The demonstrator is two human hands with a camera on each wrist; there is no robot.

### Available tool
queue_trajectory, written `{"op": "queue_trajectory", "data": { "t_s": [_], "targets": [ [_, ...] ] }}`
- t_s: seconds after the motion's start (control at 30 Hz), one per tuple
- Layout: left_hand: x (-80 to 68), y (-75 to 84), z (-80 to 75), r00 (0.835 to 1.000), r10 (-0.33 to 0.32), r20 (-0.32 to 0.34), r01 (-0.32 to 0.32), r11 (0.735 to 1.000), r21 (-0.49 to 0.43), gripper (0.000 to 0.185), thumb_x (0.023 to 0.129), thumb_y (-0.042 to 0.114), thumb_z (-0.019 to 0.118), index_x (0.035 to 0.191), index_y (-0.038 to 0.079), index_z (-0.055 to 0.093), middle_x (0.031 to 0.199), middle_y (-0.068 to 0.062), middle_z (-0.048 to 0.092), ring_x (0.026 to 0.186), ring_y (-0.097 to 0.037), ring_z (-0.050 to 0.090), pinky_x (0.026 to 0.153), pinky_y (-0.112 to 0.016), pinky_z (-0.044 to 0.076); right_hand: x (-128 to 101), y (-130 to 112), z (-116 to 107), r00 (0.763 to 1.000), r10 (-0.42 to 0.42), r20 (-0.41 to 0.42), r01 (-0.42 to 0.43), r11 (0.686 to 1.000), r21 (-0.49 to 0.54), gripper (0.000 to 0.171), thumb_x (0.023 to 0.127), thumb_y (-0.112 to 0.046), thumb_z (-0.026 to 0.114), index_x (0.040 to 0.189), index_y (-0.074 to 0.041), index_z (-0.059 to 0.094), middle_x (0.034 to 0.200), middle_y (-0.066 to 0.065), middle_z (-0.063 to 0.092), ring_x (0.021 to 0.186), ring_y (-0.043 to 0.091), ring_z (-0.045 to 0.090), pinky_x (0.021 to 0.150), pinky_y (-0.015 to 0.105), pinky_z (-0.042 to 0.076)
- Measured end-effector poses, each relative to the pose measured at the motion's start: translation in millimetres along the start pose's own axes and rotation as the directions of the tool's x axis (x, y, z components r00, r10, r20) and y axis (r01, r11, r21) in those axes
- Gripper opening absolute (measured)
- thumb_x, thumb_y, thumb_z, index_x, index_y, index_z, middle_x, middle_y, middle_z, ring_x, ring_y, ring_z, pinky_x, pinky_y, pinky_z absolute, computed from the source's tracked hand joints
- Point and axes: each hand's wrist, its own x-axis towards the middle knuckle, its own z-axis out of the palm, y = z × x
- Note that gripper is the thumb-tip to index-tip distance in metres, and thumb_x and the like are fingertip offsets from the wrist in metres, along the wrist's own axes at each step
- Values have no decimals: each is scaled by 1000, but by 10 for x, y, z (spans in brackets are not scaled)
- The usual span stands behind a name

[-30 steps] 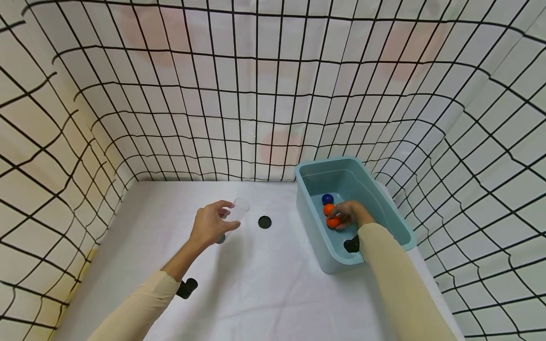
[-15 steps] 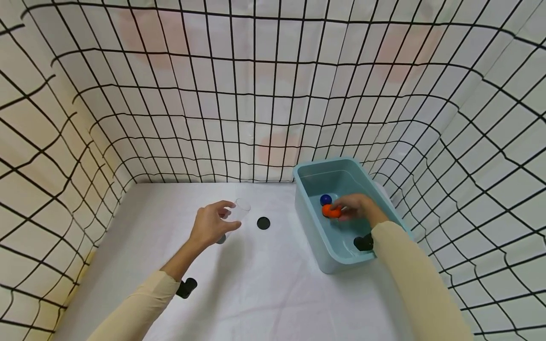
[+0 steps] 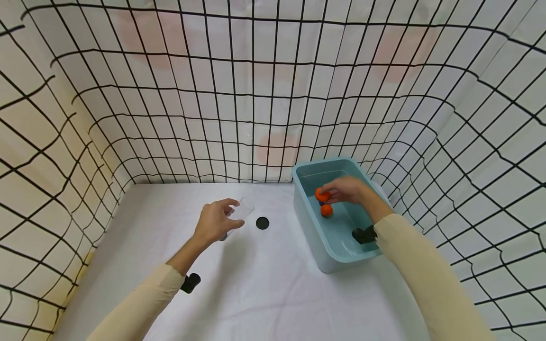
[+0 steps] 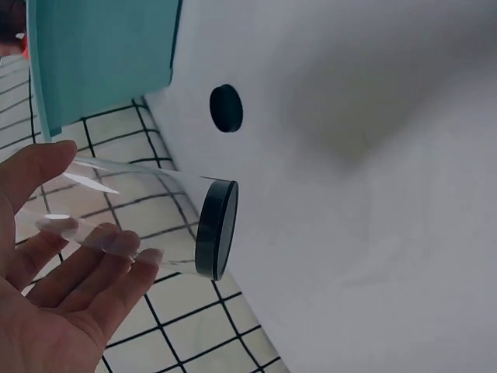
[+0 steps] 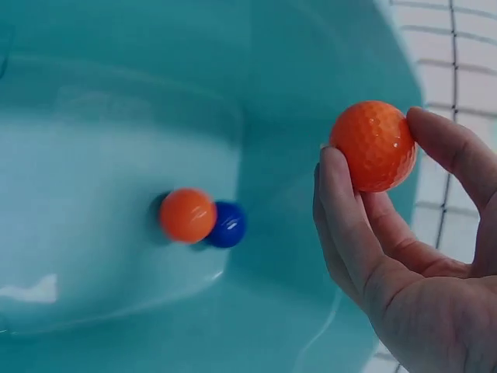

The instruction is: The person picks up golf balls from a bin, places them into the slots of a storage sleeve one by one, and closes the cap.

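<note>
My left hand (image 3: 215,221) holds a clear plastic tube (image 4: 167,210) between thumb and fingers, tilted above the table. A black cap (image 4: 217,231) closes its lower end, and no contents show through the wall. Over the blue bin (image 3: 313,237), my right hand (image 3: 345,189) pinches an orange golf ball (image 5: 374,146) between thumb and fingertips, raised off the bin's floor. Another orange ball (image 5: 188,215) and a dark blue ball (image 5: 226,224) lie side by side on that floor. In the head view the held ball and hand partly hide the blue one.
A loose black lid (image 3: 262,223) lies on the white table (image 3: 273,284) between the tube and the bin. Black netting (image 3: 264,113) in front of pale cloth surrounds the table at the back and sides. Dark wrist cameras sit at both sleeves.
My right hand has taken hold of one orange ball and lifted it from the bin's floor, moving up and slightly left. The left hand with the tube has barely shifted.
</note>
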Motion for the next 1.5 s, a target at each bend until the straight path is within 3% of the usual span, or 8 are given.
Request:
{"op": "queue_trajectory", "data": {
  "t_s": [0.27, 0.43, 0.8, 1.1, 1.5],
  "targets": [
    [118, 112, -4, 999, 47, 20, -47, 999, 23, 44, 77, 23, 85, 116, 8, 74, 101, -17, 77, 94, -31, 73, 78, -44, 59, -189, -325, 214, 993, -110, 50, 113, 992, -61, 42, 94, -19, 71, 126, 5, 60, 129, 21, 64, 112, 32, 67, 96, 39, 57],
    [231, 182, -9, 997, 63, 40, -65, 997, 44, 46, 75, 23, 87, 116, 8, 74, 101, -16, 77, 94, -30, 73, 78, -44, 59, -257, -474, 376, 982, -160, 103, 167, 984, -62, 36, 93, -17, 72, 119, 5, 63, 122, 19, 69, 115, 36, 67, 98, 41, 55],
    [442, 407, -16, 991, 73, 112, -83, 993, 89, 49, 76, 23, 87, 121, 9, 72, 108, -15, 76, 98, -28, 73, 79, -41, 59, -361, -712, 700, 979, -173, 111, 173, 985, 11, 43, 89, -14, 76, 124, 5, 60, 126, 21, 66, 109, 35, 70, 102, 46, 53],
    [518, 555, 21, 981, 120, 153, -135, 986, 93, 48, 76, 23, 87, 120, 9, 73, 107, -12, 76, 102, -25, 71, 78, -37, 60, -396, -796, 833, 972, -200, 126, 206, 978, -32, 40, 87, -20, 78, 119, 2, 65, 119, 18, 70, 100, 31, 73, 97, 42, 56],
    [538, 630, 60, 979, 135, 154, -148, 986, 79, 46, 76, 23, 88, 117, 10, 74, 106, -9, 76, 100, -23, 71, 79, -36, 60, -373, -770, 885, 968, -223, 111, 229, 972, -47, 40, 89, -21, 76, 119, 3, 65, 119, 18, 70, 100, 31, 74, 97, 42, 56]
  ]
}}
